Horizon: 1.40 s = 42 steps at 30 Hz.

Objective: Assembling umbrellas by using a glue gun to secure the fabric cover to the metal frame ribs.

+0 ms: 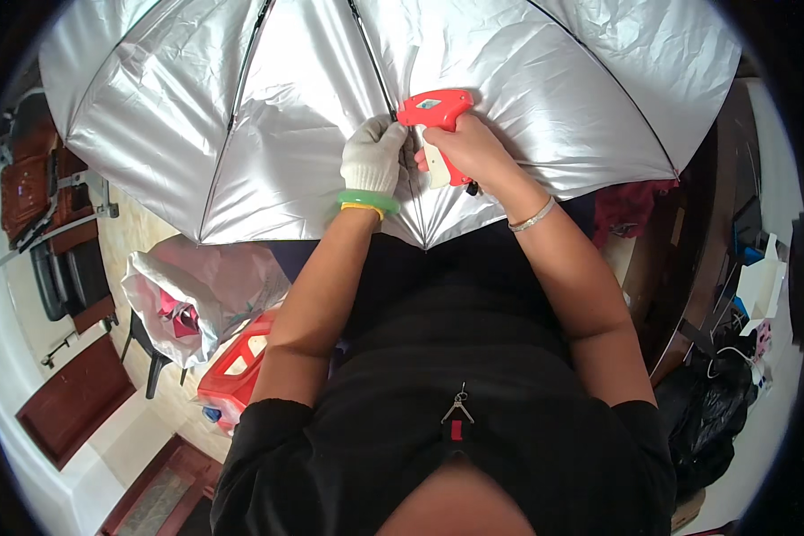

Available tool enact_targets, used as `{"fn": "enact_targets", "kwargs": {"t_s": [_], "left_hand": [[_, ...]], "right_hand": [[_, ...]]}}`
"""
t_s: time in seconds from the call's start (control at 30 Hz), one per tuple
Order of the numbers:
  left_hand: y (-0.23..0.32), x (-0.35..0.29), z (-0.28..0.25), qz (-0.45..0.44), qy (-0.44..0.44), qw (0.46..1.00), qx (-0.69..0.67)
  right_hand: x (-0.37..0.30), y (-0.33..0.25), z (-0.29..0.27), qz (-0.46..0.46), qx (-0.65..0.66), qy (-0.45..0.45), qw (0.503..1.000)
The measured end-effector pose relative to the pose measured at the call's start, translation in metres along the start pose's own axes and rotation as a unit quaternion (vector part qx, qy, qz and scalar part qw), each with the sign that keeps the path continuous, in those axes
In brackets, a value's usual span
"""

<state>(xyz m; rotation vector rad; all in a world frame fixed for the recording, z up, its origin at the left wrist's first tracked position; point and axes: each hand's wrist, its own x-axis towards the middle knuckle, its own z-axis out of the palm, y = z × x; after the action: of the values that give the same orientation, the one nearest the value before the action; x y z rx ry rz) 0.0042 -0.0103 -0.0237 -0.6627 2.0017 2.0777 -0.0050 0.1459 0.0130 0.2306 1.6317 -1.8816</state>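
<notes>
A silver-lined umbrella (304,152) lies spread open across my lap, its inside facing up and dark ribs running toward the rim. My right hand (473,152) is wrapped round the handle of a red and white tagging gun (436,109). The gun's nose points left and meets the umbrella beside a rib. On my left hand (372,156) is a white knit glove. Its fingers are closed on the umbrella fabric at that rib, right by the gun's nose; the exact pinch is partly hidden.
To my left stand a white plastic bag (174,308) with pink contents and a red plastic stool or basket (232,380). A brown and black chair (71,259) is farther left. At right are a dark wooden table edge (701,241) and a black plastic bag (710,411).
</notes>
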Motion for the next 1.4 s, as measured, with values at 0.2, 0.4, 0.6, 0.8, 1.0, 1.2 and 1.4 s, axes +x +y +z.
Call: {"fn": "enact_targets", "kwargs": {"t_s": [0.2,0.4,0.6,0.8,1.0,1.2,1.4], "left_hand": [[0.0,0.001,-0.001,0.022,0.032,0.995,0.093],[0.01,-0.001,0.002,0.031,0.042,0.989,0.136],[0.015,-0.006,0.007,-0.002,0.021,0.994,0.105],[0.0,0.003,-0.002,-0.002,-0.018,0.999,0.038],[0.019,0.001,-0.003,0.068,0.068,0.932,0.35],[0.07,0.018,0.023,0.137,0.178,0.812,0.538],[0.096,0.067,-0.009,0.339,0.161,0.767,0.519]], "right_hand": [[0.003,0.002,0.003,0.007,0.011,0.003,1.0],[0.007,0.001,-0.003,0.016,0.035,-0.023,0.999],[0.01,-0.012,-0.009,0.043,0.016,-0.039,0.998],[0.009,0.001,0.004,0.018,-0.009,-0.001,1.0],[-0.023,-0.015,-0.018,0.032,0.113,-0.031,0.993],[-0.08,-0.056,-0.06,-0.111,0.128,0.019,0.985],[-0.117,-0.121,-0.088,-0.298,-0.001,0.166,0.94]]}}
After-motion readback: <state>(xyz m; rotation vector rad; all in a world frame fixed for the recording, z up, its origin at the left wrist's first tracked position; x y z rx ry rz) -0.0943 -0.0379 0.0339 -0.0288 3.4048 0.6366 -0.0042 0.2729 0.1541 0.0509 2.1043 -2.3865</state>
